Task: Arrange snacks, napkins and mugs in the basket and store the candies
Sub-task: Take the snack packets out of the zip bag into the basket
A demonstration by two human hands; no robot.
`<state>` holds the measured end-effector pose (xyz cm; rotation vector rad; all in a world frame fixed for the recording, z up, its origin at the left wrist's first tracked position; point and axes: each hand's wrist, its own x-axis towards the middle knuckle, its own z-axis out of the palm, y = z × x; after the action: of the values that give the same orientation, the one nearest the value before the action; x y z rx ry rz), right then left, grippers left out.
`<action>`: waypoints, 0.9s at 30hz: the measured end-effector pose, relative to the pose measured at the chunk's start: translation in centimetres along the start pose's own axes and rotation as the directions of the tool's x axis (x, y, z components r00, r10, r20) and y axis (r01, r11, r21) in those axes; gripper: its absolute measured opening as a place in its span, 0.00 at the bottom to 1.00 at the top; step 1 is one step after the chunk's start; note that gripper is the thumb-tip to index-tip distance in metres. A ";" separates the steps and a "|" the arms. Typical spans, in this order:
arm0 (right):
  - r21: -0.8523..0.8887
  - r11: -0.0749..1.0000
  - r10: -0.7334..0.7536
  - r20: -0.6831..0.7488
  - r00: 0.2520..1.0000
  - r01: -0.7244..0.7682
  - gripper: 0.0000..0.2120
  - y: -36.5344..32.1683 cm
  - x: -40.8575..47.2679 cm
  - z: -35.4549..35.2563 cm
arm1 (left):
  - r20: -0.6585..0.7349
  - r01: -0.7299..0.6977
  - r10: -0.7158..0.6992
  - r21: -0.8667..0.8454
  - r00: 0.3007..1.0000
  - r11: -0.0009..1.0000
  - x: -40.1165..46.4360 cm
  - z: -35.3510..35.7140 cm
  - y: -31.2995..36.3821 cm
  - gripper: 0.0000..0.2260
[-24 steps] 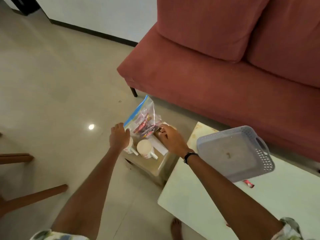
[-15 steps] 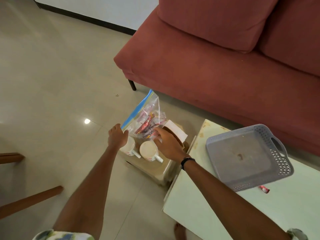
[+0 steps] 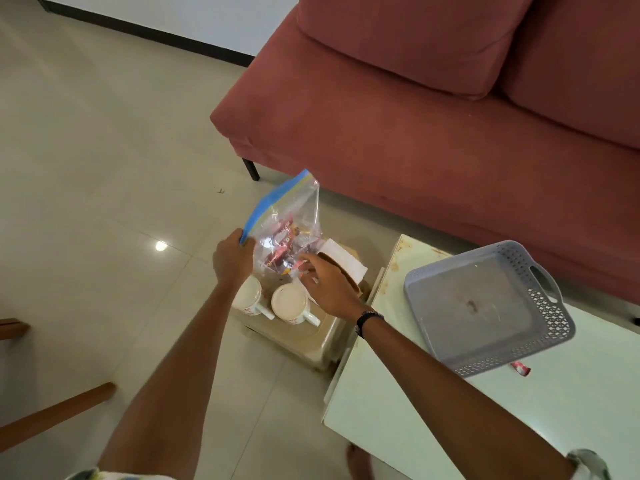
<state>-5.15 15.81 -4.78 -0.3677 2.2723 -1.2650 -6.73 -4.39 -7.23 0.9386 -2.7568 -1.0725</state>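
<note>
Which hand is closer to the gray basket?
The right hand. It is by the candy bag, just left of the gray basket; the left hand grips the bag's far corner.

Candy bag (image 3: pixel 287 223) higher, more upright.

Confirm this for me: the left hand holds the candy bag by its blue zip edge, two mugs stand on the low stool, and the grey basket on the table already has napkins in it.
One detail is wrong. The head view shows the grey basket empty. The napkins lie on the low stool. The left hand does hold the candy bag by its blue zip edge, and two mugs stand on the stool.
</note>
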 end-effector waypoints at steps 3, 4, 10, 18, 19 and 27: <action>0.012 1.000 -0.018 -0.039 0.999 0.018 0.18 -0.6 0.3 -0.8 | -0.135 -0.160 0.154 -0.032 0.979 0.987 0.0 -0.8 3.7 0.08; 0.012 1.000 -0.024 -0.054 0.998 0.025 0.17 -0.9 0.3 -1.3 | -0.156 -0.198 0.188 -0.048 0.970 0.979 -0.1 -1.1 5.0 0.08; 0.115 0.991 -0.049 -0.211 0.976 0.074 0.14 -5.0 -0.2 -6.1 | -0.214 -0.388 0.360 -0.103 0.908 0.916 -2.0 -4.4 13.5 0.09; 0.488 0.873 0.232 -0.432 0.871 0.010 0.27 -11.6 -4.5 -16.2 | -0.145 -0.669 0.661 -0.016 0.737 0.743 -11.9 -5.9 22.8 0.12; 0.526 0.850 0.293 -0.445 0.846 -0.018 0.26 -11.9 -5.6 -17.8 | -0.125 -0.696 0.692 0.006 0.711 0.718 -13.4 -5.4 23.5 0.10; 0.552 0.811 0.495 -0.470 0.731 -0.194 0.11 -3.2 -18.3 -26.8 | 0.061 -0.837 0.835 -0.001 0.546 0.547 -28.2 1.0 27.6 0.14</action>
<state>-4.71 41.70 15.11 0.7301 2.2181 -1.8238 1.61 27.74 14.20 -0.4746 -2.6674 -0.8328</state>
